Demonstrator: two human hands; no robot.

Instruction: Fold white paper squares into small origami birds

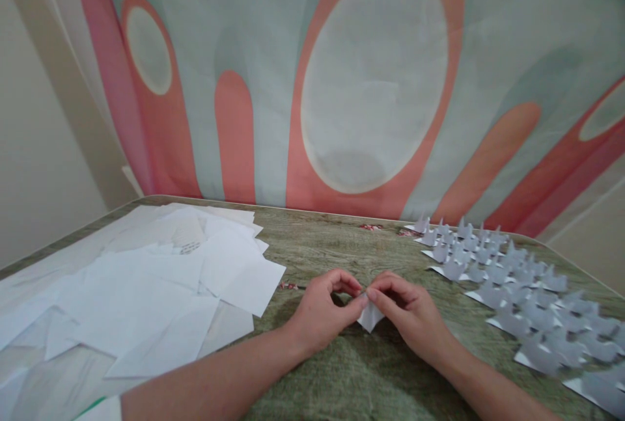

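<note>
A small folded piece of white paper (371, 318) hangs between my two hands, its pointed lower end showing below the fingers. My left hand (328, 304) pinches its upper left edge between thumb and fingertips. On the other side, my right hand (407, 307) grips the upper right edge the same way, the two sets of fingertips almost touching. The fingers cover the top of the paper, so its full shape is hidden. Both hands are just above the wood-grain tabletop (336, 382).
Loose white paper sheets (146, 304) lie in a spread heap on the left. Several rows of folded white paper figures (493, 271) stand along the right side. Behind the table's far edge hangs a patterned cloth (273, 82) in green and coral.
</note>
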